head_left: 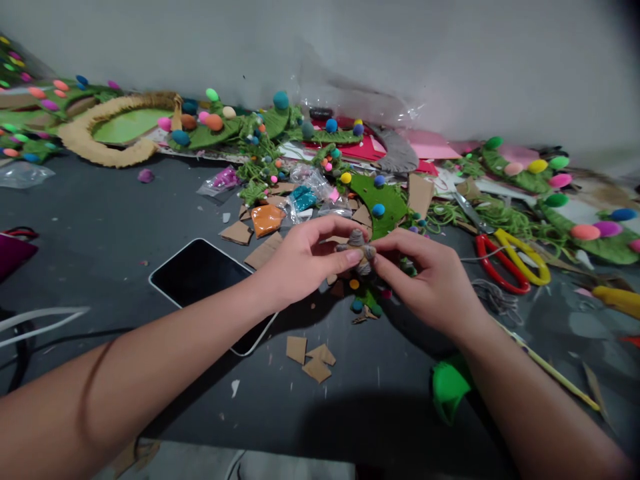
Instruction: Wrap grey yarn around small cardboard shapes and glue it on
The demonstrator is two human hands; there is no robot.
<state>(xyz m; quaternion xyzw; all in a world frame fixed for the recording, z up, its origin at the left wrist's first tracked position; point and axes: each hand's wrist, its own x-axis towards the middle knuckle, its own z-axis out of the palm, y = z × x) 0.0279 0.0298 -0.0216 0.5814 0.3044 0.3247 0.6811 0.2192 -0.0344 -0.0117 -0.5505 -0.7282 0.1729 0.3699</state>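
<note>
Between my two hands is a small star-shaped piece wrapped in grey yarn, held above the table. My left hand pinches it from the left, with the thumb across its front. From the right, my right hand grips an edge of it with thumb and fingers. Just behind and below the star lies a green felt piece with coloured balls, partly hidden by my hands. Loose grey yarn lies right of my right hand.
A phone lies under my left forearm. Scissors with red and yellow handles rest at the right. Cardboard scraps are in front, a green curled piece by my right forearm. Decorated green garlands and a tan ring line the wall.
</note>
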